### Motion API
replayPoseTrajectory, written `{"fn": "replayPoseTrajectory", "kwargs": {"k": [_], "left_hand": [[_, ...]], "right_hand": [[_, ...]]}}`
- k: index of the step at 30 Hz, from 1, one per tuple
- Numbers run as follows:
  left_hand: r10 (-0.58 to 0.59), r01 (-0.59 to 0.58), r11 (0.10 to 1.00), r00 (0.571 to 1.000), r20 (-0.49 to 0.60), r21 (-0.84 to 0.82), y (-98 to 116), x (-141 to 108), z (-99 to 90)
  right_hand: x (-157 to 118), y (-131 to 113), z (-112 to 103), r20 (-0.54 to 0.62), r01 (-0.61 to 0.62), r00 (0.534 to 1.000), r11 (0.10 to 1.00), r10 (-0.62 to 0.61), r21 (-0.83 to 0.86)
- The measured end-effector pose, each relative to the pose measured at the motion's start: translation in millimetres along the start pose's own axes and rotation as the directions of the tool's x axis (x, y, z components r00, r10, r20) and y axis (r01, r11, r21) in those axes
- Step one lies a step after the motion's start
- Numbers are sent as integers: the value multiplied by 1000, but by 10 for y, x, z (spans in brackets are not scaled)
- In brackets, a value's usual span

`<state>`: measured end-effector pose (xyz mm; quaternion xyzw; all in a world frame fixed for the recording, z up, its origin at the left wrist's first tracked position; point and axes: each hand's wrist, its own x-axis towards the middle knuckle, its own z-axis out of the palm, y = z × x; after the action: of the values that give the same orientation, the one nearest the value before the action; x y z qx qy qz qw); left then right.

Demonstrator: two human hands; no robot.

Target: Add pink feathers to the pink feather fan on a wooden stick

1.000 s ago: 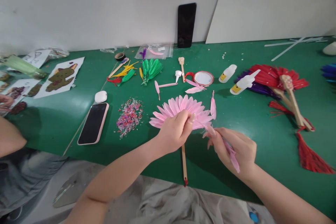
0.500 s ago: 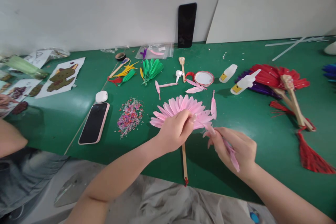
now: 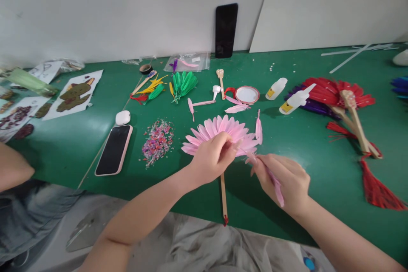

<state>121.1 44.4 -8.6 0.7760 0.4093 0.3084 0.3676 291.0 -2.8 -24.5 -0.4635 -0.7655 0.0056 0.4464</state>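
Pink feathers are spread in a half-round fan (image 3: 219,125) on the green table, with a wooden handle (image 3: 223,199) pointing toward me and a red cord at its end. My left hand (image 3: 210,159) lies over the fan's middle, thumb and fingertips pinched together; whatever is between them is too small to make out. Just right of the fan, my right hand (image 3: 285,178) is closed around a loose pink feather (image 3: 276,188), whose lower end sticks out below the fingers. The two hands' fingertips are close to each other. Another pink feather (image 3: 259,128) lies beside the fan.
Glue bottles (image 3: 296,100) stand beyond my right hand, near red feather fans (image 3: 334,93). Behind the pink fan lie a round lid (image 3: 247,94) and green feathers (image 3: 183,86). Leftward are coloured chips (image 3: 157,142) and a phone (image 3: 114,149). A person's arm (image 3: 14,168) shows at far left.
My right hand has shifted slightly left with the feather. My left hand stays over the fan, still pinched. At far left, the other person's hand has moved out of view.
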Motion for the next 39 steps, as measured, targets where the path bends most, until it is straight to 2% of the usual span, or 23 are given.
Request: {"fn": "replayPoseTrajectory", "kwargs": {"k": [6,15,22,28,32,35,39], "left_hand": [[-19,20,998,1000,13,-56,17,23,4],[-23,22,999,999,29,23,-30,14,17],[-42,43,998,999,33,-48,-43,6,26],[-48,46,987,999,-6,-155,-21,-3,1],[-81,78,977,997,-7,-201,4,-9,22],[-151,147,930,988,14,-338,17,-2,50],[-225,280,739,960,167,-612,25,42,32]], "right_hand": [[12,15,-5,14,59,998,998,-59,-25],[27,12,-16,21,67,998,997,-66,-33],[24,0,-24,12,28,1000,1000,-28,-12],[37,-41,-34,7,-124,992,991,124,59],[27,-37,-26,7,-101,995,994,100,52],[27,-27,-22,6,-82,997,995,82,49],[42,-32,-34,6,-74,997,996,73,56]]}}
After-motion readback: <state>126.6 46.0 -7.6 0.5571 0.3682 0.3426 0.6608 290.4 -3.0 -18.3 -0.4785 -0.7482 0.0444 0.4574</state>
